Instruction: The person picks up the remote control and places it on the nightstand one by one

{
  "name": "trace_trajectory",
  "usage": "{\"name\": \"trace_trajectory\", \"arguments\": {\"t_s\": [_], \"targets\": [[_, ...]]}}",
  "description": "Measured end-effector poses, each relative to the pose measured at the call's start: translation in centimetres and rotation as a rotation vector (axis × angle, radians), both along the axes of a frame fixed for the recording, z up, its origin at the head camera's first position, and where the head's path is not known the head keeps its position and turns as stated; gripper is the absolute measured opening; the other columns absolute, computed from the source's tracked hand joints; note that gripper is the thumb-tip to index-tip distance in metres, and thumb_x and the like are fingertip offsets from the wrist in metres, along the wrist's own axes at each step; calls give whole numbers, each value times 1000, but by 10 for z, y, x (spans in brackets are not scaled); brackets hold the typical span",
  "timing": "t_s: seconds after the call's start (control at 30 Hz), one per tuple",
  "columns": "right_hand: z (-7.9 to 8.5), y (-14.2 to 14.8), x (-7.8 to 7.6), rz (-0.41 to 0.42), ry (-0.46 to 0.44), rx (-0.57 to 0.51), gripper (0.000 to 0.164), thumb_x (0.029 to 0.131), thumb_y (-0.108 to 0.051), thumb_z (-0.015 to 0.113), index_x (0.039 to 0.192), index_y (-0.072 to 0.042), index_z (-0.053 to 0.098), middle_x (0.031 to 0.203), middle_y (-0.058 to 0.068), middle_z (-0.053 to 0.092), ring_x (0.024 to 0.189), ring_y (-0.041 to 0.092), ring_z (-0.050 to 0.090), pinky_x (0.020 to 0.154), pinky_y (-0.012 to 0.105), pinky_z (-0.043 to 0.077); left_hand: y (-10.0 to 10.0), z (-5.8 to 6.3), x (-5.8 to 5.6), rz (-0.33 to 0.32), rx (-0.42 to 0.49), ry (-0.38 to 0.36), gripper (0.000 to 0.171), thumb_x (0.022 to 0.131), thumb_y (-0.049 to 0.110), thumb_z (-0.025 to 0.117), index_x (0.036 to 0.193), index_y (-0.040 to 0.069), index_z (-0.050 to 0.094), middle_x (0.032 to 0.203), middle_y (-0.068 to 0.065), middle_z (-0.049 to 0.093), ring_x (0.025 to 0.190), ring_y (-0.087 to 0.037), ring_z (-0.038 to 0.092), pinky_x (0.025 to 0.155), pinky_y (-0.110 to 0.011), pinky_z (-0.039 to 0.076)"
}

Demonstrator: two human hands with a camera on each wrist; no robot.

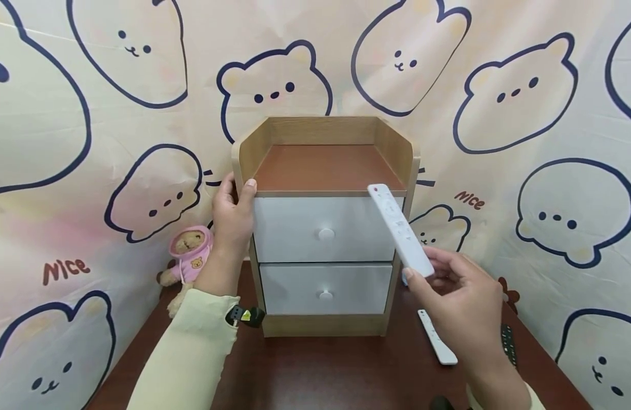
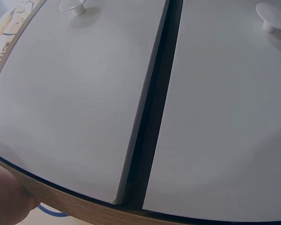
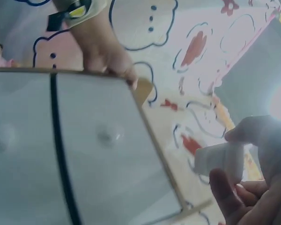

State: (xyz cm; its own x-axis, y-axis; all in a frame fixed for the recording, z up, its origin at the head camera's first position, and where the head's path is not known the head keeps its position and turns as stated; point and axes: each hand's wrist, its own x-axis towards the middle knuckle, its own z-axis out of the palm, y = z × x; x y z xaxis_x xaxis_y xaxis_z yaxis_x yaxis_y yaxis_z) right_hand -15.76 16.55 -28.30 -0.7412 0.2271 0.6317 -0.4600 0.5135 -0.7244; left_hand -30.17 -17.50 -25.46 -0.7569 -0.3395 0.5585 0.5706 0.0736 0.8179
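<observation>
A small wooden cabinet (image 1: 320, 326) with two white drawers stands upright on the dark table. My left hand (image 1: 233, 213) grips its left side panel near the top, the thumb at the front edge. Between the thumb and fingers of my right hand (image 1: 459, 296) is a white remote control (image 1: 401, 228), held up in front of the cabinet's right side and slanting up to the left. The upper drawer (image 1: 290, 230) and lower drawer (image 1: 290, 289) each carry a round white knob. In the right wrist view the remote (image 3: 218, 159) is pinched near one end.
A second white remote (image 1: 437, 339) lies on the table (image 1: 326, 376) right of the cabinet, with a black remote (image 1: 508, 344) further right. A teddy bear in pink (image 1: 192, 259) sits at the left. A cartoon-printed cloth (image 1: 346, 34) hangs behind and around the table.
</observation>
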Motion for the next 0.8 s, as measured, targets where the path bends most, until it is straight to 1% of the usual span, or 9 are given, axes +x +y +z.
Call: {"name": "trace_trajectory", "arguments": {"t_s": [0.1,0.2,0.33,0.47,0.63,0.73,0.8], "targets": [[16,-12,-1,13,-9,81,35,88,-18,91,120,-9,81,99,8,77,79,15,73,70,16,59,-1,-1,1,12,5,-2,44,109,30,60,149,11,59,149,-9,61,137,-20,54,124,-49,39],[31,-25,-4,29,-37,145,37,90,-27,90,122,-10,81,100,9,77,82,20,72,72,17,58,-2,0,2,20,10,-4,44,109,30,61,149,11,59,149,-9,60,137,-20,54,123,-50,40],[52,-40,-14,70,-57,180,38,92,-32,88,122,-9,81,97,10,78,81,22,71,69,27,59,-4,2,3,14,8,-7,44,109,30,61,149,11,59,151,-9,60,139,-21,53,125,-51,39],[72,-57,-33,90,-28,218,41,92,-35,86,122,-7,80,95,9,78,80,23,69,66,34,59,-4,2,3,12,8,-12,45,109,31,61,150,12,59,153,-8,59,140,-21,53,125,-51,39],[87,-83,-64,53,23,304,48,92,-39,84,123,-2,79,102,12,78,87,25,66,67,36,54,-1,1,-2,1,22,-3,45,108,30,61,149,11,59,150,-10,60,137,-21,54,122,-48,40],[95,-99,-79,28,33,366,49,93,-40,81,121,0,78,107,14,79,90,26,66,69,36,53,1,1,-2,1,20,-10,46,108,31,61,151,12,58,151,-9,60,138,-20,54,123,-48,40],[101,-109,-88,14,23,404,49,93,-42,79,120,0,79,107,13,79,90,25,67,69,35,52,1,0,-2,4,14,-18,47,108,32,61,151,14,58,152,-7,59,139,-20,54,124,-49,39]]}}
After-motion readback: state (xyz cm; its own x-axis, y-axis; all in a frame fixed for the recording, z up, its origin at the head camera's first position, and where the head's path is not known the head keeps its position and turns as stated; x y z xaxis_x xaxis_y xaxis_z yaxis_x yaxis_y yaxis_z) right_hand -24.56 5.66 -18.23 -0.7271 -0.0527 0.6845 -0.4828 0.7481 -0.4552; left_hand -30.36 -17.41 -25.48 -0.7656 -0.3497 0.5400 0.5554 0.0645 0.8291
